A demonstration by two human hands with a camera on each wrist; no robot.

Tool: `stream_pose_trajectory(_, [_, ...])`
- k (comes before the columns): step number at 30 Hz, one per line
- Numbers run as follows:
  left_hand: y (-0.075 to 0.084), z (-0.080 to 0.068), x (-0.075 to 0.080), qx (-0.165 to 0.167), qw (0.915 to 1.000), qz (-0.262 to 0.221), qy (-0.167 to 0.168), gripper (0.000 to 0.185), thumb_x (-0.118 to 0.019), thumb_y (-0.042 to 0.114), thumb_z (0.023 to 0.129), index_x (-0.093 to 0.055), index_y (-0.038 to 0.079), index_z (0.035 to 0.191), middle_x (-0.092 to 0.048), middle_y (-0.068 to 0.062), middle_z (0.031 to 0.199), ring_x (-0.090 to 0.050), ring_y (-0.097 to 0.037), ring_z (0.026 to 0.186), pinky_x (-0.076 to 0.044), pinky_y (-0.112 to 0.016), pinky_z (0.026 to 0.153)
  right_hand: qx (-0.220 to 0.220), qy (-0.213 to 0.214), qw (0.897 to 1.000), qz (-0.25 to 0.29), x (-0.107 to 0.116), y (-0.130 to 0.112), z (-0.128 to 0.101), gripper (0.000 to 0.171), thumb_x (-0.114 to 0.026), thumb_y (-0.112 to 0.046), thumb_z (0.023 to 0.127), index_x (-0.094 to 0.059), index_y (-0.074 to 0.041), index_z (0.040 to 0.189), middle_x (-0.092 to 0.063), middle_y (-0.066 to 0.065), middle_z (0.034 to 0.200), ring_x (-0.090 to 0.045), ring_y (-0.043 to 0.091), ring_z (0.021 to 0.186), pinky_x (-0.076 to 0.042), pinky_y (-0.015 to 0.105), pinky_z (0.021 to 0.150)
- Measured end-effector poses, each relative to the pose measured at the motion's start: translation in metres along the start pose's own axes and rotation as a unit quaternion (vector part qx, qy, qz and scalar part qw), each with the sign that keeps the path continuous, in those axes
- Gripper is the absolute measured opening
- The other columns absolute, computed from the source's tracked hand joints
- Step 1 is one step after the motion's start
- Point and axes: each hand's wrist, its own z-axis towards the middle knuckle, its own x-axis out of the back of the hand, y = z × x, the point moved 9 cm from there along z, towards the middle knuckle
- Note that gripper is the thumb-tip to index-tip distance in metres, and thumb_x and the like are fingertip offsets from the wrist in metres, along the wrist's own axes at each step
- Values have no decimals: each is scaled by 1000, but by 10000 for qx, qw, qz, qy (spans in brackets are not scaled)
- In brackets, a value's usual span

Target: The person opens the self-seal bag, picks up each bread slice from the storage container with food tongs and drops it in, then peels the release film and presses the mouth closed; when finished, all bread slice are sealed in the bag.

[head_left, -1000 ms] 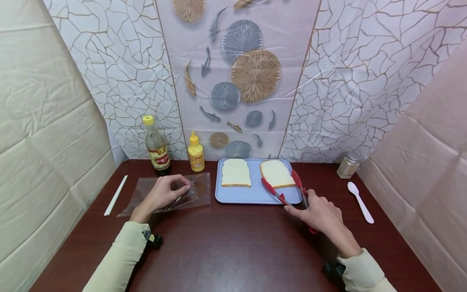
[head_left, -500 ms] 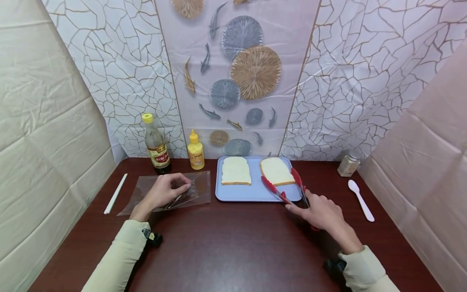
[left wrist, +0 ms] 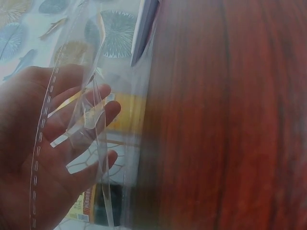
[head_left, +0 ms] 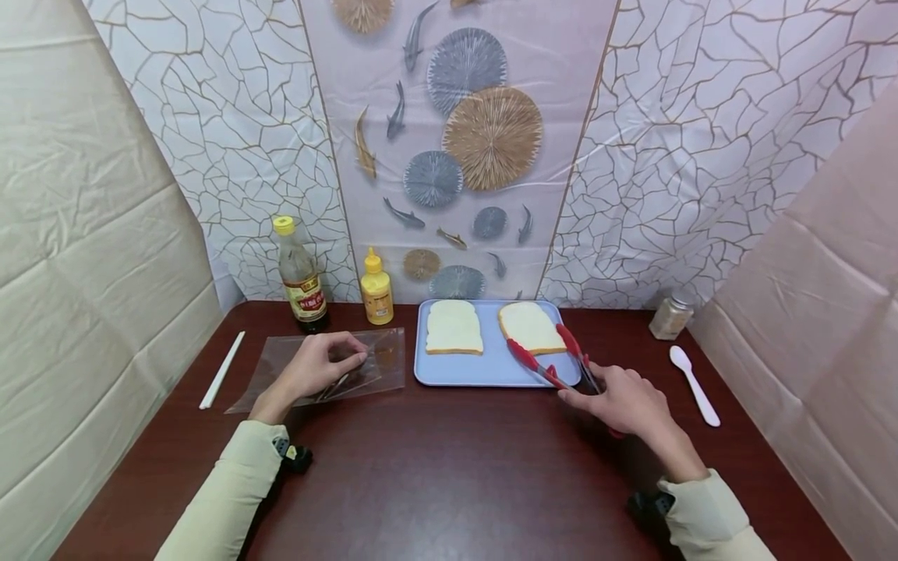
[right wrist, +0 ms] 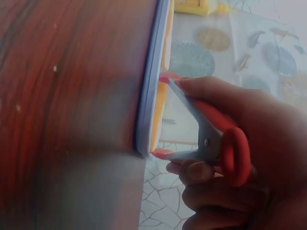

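My left hand (head_left: pixel 324 366) pinches the clear plastic bag (head_left: pixel 390 366) between thumb and fingertips, lifting part of it off the table. Through the film, several fingers (left wrist: pixel 112 110) show in the left wrist view. My right hand (head_left: pixel 627 401) grips red-tipped metal tongs (right wrist: pixel 208 139). Their two red tips stand apart at either side of the right bread slice (head_left: pixel 532 326), near its front corners. Both that slice and the left bread slice (head_left: pixel 454 327) lie flat on a light-blue tray (head_left: pixel 491 377).
Behind the bag stand a dark sauce bottle (head_left: pixel 305 296) and a yellow squeeze bottle (head_left: pixel 377 296). White chopsticks (head_left: pixel 222 370) lie at the left. At the right are a small seasoning jar (head_left: pixel 671 315) and a white spoon (head_left: pixel 694 387). A patterned cloth (head_left: pixel 491 140) hangs behind the table.
My right hand has shifted slightly right and toward me. The tong tips have drawn a little closer together about the right slice. My left hand stays in place on the bag.
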Motion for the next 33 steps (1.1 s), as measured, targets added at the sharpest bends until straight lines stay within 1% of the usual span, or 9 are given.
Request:
stream_pose_trajectory(8, [0, -2, -2, 37, 10000, 14, -78, 10, -79, 26, 102, -81, 22, 111, -82, 7, 105, -76, -11, 98, -63, -46, 90, 68, 67, 9994, 345, -1, 3, 4, 106, -75, -78, 87, -50, -6, 161, -60, 7, 76, -57, 21, 69, -41, 35, 56])
stream_pose_trajectory(14, [-1, -2, -3, 48, 9999, -57, -105, 9, -79, 26, 102, -81, 22, 109, -82, 7, 104, -76, -12, 98, -63, -47, 90, 330, 281, 9980, 458, -3, 5, 10, 108, -76, -81, 83, -52, -10, 161, -63, 7, 78, -53, 22, 75, -38, 34, 59])
stream_pose_trajectory(17, [-1, -1, -3, 38, 9999, -65, -116, 6, -79, 26, 102, -80, 25, 108, -81, 7, 104, -76, -12, 98, -63, -48, 90, 398, 325, 9977, 444, -5, 6, 12, 111, -75, -84, 81, -51, -11, 161, -75, 20, 104, -56, 24, 84, -38, 34, 61])
stream_pose_trajectory(19, [-2, -1, -4, 38, 9999, -55, -128, 5, -79, 25, 102, -80, 26, 107, -81, 8, 104, -76, -11, 97, -63, -48, 90, 336, 306, 9982, 387, -7, 8, 13, 115, -73, -87, 81, -49, -10, 162, -73, 27, 127, -58, 25, 90, -39, 33, 61])
stream_pose_trajectory(21, [-2, 0, -4, 33, 9999, -38, -138, 5, -79, 25, 102, -80, 26, 106, -81, 8, 103, -75, -10, 97, -63, -46, 89, 260, 253, 9988, 320, -8, 9, 14, 117, -70, -89, 81, -48, -8, 163, -68, 29, 140, -60, 25, 94, -41, 33, 61])
stream_pose_trajectory(24, [-2, 0, -4, 23, 9999, -17, -153, 4, -78, 24, 102, -80, 26, 106, -81, 8, 103, -75, -10, 96, -63, -42, 87, 105, 64, 9996, 249, -11, 11, 13, 119, -66, -91, 82, -46, -7, 164, -69, 26, 136, -62, 24, 92, -44, 34, 59])
stream_pose_trajectory(27, [-2, 0, -3, 15, 9998, -17, -173, 4, -78, 24, 102, -80, 26, 106, -81, 8, 103, -75, -9, 96, -62, -40, 86, 103, 48, 9998, 179, -10, 10, 13, 116, -63, -91, 84, -49, -6, 162, -69, 25, 137, -64, 26, 95, -46, 35, 62])
stream_pose_trajectory(30, [-2, 0, -4, -12, 9998, -48, -199, 5, -78, 23, 102, -80, 24, 107, -81, 8, 103, -76, -11, 97, -63, -42, 87, 183, 252, 9992, 245, -7, 8, 13, 108, -64, -87, 88, -55, -4, 156, -69, 25, 139, -64, 28, 100, -51, 39, 70])
stream_pose_trajectory(33, [-1, -1, -3, -15, 9997, -108, -210, 7, -79, 23, 102, -81, 22, 108, -82, 7, 104, -77, -14, 97, -63, -47, 88, 273, 387, 9974, 547, -4, 5, 15, 97, -67, -78, 93, -56, -1, 151, -70, 23, 132, -67, 29, 101, -56, 46, 81])
